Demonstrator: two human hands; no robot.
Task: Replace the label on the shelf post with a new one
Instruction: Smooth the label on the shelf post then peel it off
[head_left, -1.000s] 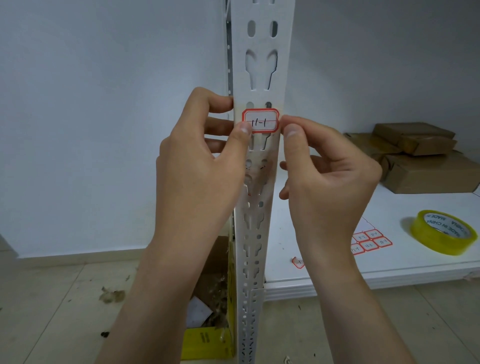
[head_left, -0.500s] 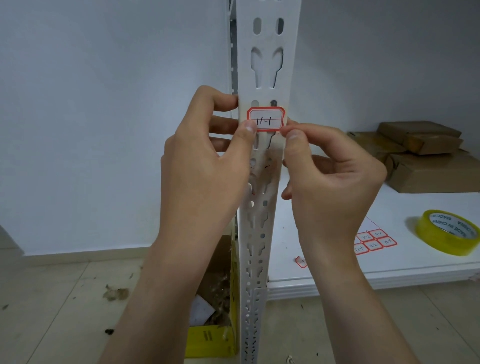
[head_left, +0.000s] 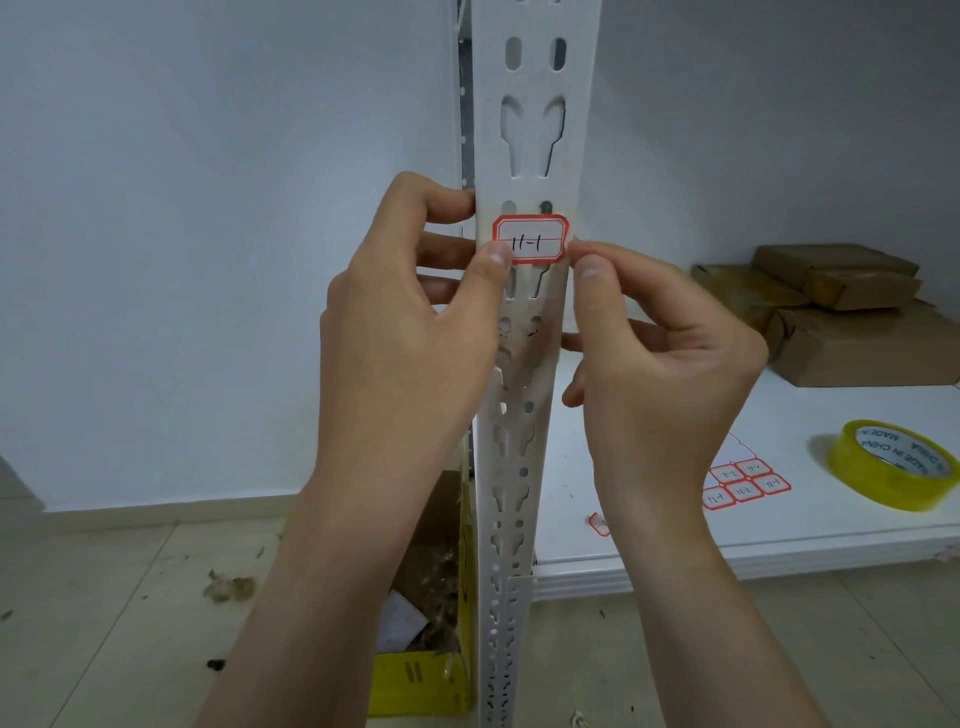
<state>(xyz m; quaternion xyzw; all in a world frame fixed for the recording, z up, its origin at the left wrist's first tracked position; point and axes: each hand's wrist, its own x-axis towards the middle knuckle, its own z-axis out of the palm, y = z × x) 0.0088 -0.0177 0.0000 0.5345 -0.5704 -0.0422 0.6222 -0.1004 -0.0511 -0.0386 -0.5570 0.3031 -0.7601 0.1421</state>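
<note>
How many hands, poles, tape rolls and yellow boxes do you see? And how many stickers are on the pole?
hands: 2, the left hand and the right hand
shelf post: 1
label on it: 1
tape roll: 1
yellow box: 1
total: 6

Single view here, from my head: looking forward and a touch down, close up on the shelf post (head_left: 524, 441), label (head_left: 531, 239) near centre, wall (head_left: 208, 260) behind, floor (head_left: 104, 623) low, shelf (head_left: 779, 535) off to my right.
</note>
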